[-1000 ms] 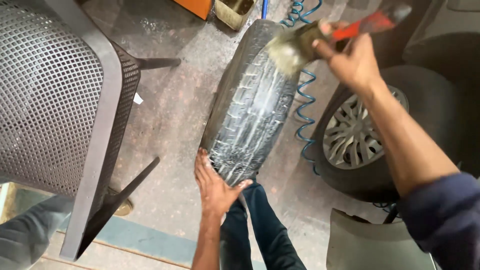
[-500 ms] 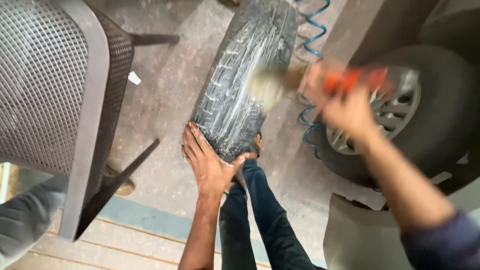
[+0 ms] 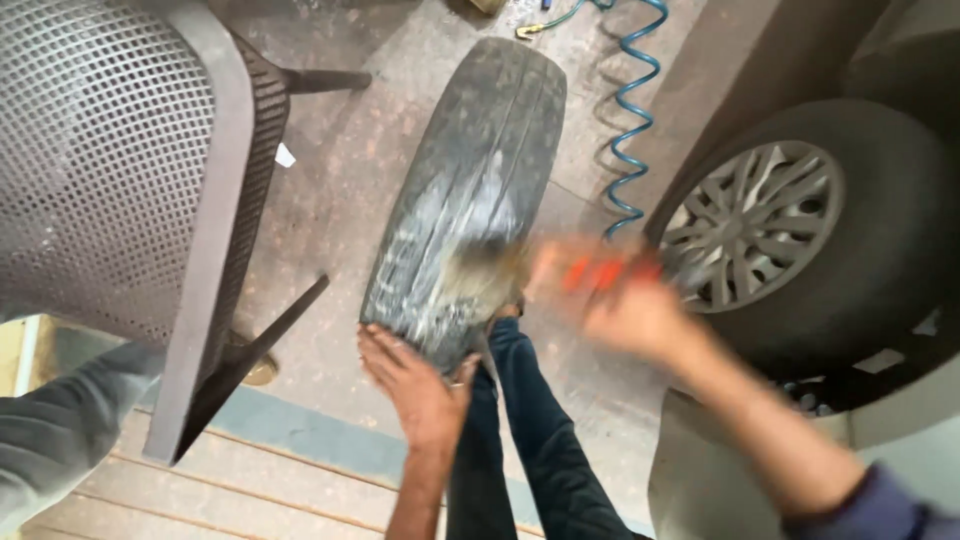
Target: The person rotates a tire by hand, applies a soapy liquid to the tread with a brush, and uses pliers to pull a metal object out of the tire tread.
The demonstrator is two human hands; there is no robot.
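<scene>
Two hands are at work on the worn tyre that stands upright on its tread in the middle of the frame, running from top centre down to your dark-trousered legs: your left hand lies spread flat against its lower edge, fingers splayed, while your right hand, blurred, is wrapped around the orange handle of a brush whose bristles meet the wet, streaked tread. A grey mesh chair fills the upper left, a blue coiled hose lies at upper centre, and a car wheel sits at right.
</scene>
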